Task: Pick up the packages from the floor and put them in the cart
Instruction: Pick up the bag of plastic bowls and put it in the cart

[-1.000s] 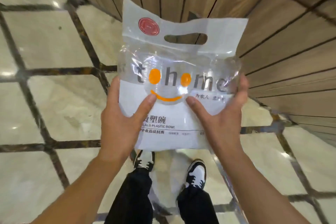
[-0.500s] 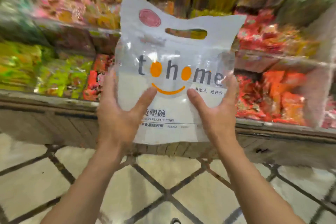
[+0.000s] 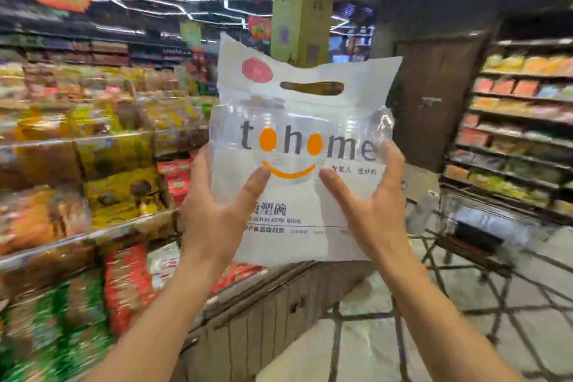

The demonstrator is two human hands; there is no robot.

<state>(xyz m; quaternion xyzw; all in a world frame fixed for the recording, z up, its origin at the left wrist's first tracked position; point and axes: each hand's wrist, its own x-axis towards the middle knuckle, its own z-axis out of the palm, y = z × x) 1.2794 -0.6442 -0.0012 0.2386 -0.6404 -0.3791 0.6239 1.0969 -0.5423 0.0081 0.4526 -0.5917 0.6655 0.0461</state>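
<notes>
Up at chest height, dead center, the package [image 3: 297, 164] is pinched between both hands. It's a clear-and-white bag with a cut-out handle slot at 12 o'clock and "to home" printed across it. My left hand [image 3: 217, 214] clamps the lower left edge, thumb pressed flat on the front near the orange smile. The right hand [image 3: 369, 211] mirrors it on the lower right, thumb on the front, fingers wrapped round the back. So both grips are closed on the bag and it's well off the floor.

The cart [image 3: 474, 226] sits at about 3 o'clock, low and to the right, past the right wrist. It's pretty smeared from motion blur, so I can't say for sure what's already in it or which way the basket opens. Something pale might be lying in there.

For the step I'm on, I'd say carry and drop-in: swing the bag right and down, keep it upright, and let go only once its bottom edge is past the basket rim. Squeezing hard isn't needed, since the contents look light and crushable.

Room-wise, the snack display [image 3: 102, 195] crowds everything from 7 to 10 o'clock, with its wooden corner right under the bag at 6. Shelving [image 3: 524, 121] fills 2 o'clock. Open tiled floor [image 3: 372, 335] runs from 4 to 5, so that's the lane.
</notes>
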